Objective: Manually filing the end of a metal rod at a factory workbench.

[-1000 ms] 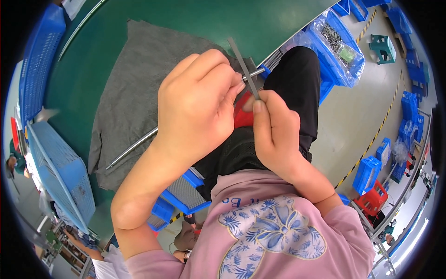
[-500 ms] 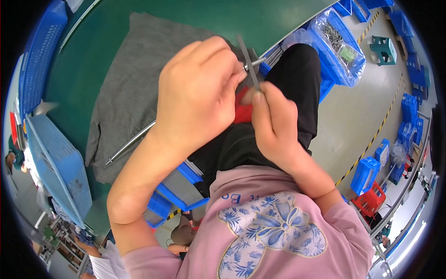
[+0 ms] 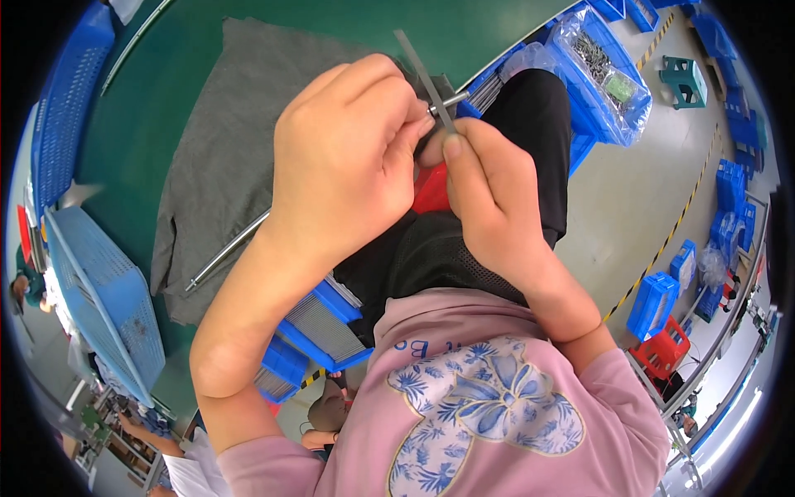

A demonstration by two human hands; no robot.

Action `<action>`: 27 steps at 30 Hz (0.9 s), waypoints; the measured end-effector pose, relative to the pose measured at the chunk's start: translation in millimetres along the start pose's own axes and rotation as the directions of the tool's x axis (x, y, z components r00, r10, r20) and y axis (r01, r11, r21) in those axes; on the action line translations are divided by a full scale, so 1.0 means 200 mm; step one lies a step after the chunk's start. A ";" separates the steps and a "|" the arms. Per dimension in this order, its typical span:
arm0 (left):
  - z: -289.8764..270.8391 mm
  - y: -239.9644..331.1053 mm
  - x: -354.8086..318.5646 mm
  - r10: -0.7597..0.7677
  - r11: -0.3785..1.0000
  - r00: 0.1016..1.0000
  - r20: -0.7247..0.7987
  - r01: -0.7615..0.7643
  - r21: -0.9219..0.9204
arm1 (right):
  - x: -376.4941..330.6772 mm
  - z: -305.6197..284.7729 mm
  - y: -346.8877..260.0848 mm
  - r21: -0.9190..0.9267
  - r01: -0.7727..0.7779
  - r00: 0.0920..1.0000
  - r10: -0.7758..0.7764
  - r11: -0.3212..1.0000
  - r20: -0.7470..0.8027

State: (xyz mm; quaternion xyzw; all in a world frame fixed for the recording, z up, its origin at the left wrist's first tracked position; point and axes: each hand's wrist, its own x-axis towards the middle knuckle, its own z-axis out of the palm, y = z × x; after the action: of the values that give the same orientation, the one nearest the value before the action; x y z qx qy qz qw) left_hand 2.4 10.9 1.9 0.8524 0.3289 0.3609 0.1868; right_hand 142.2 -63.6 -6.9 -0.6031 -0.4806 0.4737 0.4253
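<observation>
Metal rod, where is it?
Pinched in the narrow grip of the left hand, its tip jutting out rightward.
And the right hand?
Its grip holds one end of a flat grey metal strip that crosses the rod; whether the two touch, I can't tell
</observation>
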 end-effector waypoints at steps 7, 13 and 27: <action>0.00 0.01 0.00 -0.006 1.000 1.000 0.031 0.007 -0.016 | -0.01 0.00 0.01 0.107 -0.013 1.000 0.013 0.994 -0.002; 0.00 0.00 0.00 -0.021 0.999 0.999 0.031 0.022 -0.023 | -0.01 -0.01 0.01 0.100 -0.012 1.000 0.010 0.995 0.023; -0.01 0.00 0.01 -0.013 1.000 0.999 0.031 0.013 -0.011 | -0.01 0.02 0.04 0.128 0.001 1.000 0.001 0.992 -0.016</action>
State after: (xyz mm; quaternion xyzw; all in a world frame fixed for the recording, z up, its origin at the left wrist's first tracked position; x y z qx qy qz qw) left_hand 2.4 11.3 3.8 0.8546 0.3295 0.3485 0.1990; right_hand 140.3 -66.9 -15.7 -0.5784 -0.4459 0.4986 0.4669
